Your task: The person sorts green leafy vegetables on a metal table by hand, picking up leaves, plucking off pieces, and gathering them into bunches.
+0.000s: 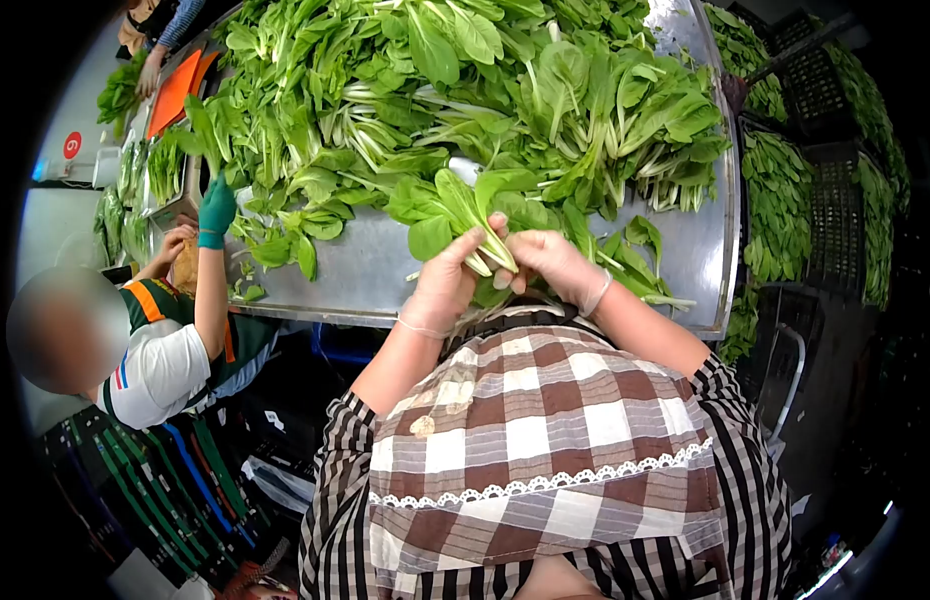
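Observation:
Both my hands wear thin clear gloves and meet at the near edge of the metal table (350, 262). My left hand (447, 283) is closed on a small leafy green plant (463, 215), its pale stems pointing toward me and its leaves spread away. My right hand (553, 262) pinches at the stem ends of the same plant, close to my left fingers. More loose leaves (640, 262) lie just right of my right hand. Beyond my hands a large heap of leafy greens (385, 110) covers much of the table.
At the left, a co-worker with a green glove (217, 212) holds greens. Another person's hand (150, 75) is at the top left, near an orange sheet (175, 92). Black crates (833, 215) of greens stand right of the table. A metal handle (788, 385) stands lower right.

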Demonstrator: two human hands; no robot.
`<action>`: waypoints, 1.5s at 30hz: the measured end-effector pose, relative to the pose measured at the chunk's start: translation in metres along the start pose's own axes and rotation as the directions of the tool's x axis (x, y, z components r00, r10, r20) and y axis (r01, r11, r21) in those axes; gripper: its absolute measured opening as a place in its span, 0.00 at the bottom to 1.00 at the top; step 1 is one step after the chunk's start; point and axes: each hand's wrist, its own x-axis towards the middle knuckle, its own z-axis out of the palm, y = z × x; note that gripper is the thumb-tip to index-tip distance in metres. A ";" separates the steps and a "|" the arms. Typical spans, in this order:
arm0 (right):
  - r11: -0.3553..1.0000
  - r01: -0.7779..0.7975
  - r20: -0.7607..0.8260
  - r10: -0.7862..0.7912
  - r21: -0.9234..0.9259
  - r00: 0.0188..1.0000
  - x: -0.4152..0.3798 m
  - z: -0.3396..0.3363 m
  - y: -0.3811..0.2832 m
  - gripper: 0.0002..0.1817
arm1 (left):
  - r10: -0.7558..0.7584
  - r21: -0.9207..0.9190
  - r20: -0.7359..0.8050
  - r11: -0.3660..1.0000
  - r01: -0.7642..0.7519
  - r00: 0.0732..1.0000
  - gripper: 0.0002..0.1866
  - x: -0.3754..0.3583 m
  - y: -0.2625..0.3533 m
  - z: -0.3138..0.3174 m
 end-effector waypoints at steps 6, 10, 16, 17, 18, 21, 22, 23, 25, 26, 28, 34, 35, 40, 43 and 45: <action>0.997 0.057 0.020 -0.058 0.061 0.998 0.004 -0.007 0.010 0.18 | 0.036 -0.045 -0.032 0.998 -0.037 0.999 0.20 0.002 -0.003 0.000; 0.994 0.098 -0.160 -0.090 0.048 0.983 0.008 0.002 0.017 0.11 | 0.055 -0.044 -0.113 0.997 -0.060 0.992 0.22 0.005 -0.009 0.002; 0.984 0.096 -0.317 -0.139 -0.149 0.938 0.015 -0.009 0.021 0.11 | 0.105 0.156 -0.182 0.985 -0.077 0.978 0.22 -0.016 -0.002 0.032; 0.983 0.072 -0.327 -0.125 -0.168 0.937 0.015 -0.012 0.020 0.11 | 0.135 0.187 -0.159 0.977 -0.105 0.978 0.22 -0.018 -0.001 0.033; 0.984 0.048 -0.333 -0.105 -0.174 0.937 0.014 -0.016 0.022 0.11 | 0.164 0.215 -0.136 0.968 -0.132 0.977 0.22 -0.020 0.000 0.034; 0.999 -0.026 -0.353 0.011 -0.037 0.935 0.011 -0.021 0.015 0.11 | 0.222 0.268 -0.117 0.946 -0.185 0.968 0.17 -0.025 0.007 0.036; 0.959 -0.136 -0.264 0.067 -0.250 0.962 0.003 -0.028 0.008 0.11 | 0.220 0.317 -0.116 0.932 -0.174 0.969 0.16 -0.021 0.007 0.020; 0.791 -0.092 -0.166 -0.012 -0.604 0.986 -0.006 -0.030 -0.003 0.11 | 0.220 0.366 -0.117 0.916 -0.164 0.968 0.15 -0.016 0.007 0.005; 0.151 0.096 0.093 -0.026 -0.984 0.995 -0.026 -0.030 -0.027 0.11 | 0.359 0.869 -0.079 0.482 -0.113 0.930 0.18 -0.001 0.006 -0.022; 0.046 0.093 0.085 -0.153 -0.995 0.985 -0.033 -0.033 -0.048 0.09 | 0.357 0.975 -0.072 0.220 -0.009 0.931 0.19 0.005 0.008 -0.036; -0.284 0.163 0.313 -0.637 -0.945 0.704 -0.021 -0.066 -0.072 0.08 | 0.277 0.981 -0.157 -0.070 0.183 0.948 0.26 0.008 0.016 -0.041; -0.560 -0.138 0.321 -0.640 -0.817 0.699 -0.008 -0.111 -0.121 0.13 | 0.321 0.997 -0.072 0.018 0.070 0.944 0.29 0.004 0.013 -0.045; -0.570 -0.116 0.334 -0.620 -0.813 0.710 -0.010 -0.113 -0.124 0.14 | 0.264 0.962 -0.160 0.256 0.091 0.951 0.27 0.003 0.015 -0.043; -0.340 0.063 0.326 -0.809 -0.938 0.489 -0.033 -0.095 -0.135 0.06 | -0.106 0.168 -0.275 0.973 0.156 0.955 0.18 0.003 0.015 -0.071; 0.470 0.366 -0.228 -0.810 -0.803 0.541 -0.033 -0.086 -0.102 0.07 | -0.060 -0.248 -0.270 0.969 -0.009 0.961 0.15 0.002 0.004 -0.050; 0.843 0.392 -0.454 -0.531 -0.369 0.715 -0.029 -0.068 -0.082 0.06 | -0.061 -0.335 -0.260 0.942 -0.031 0.964 0.17 0.010 -0.005 -0.044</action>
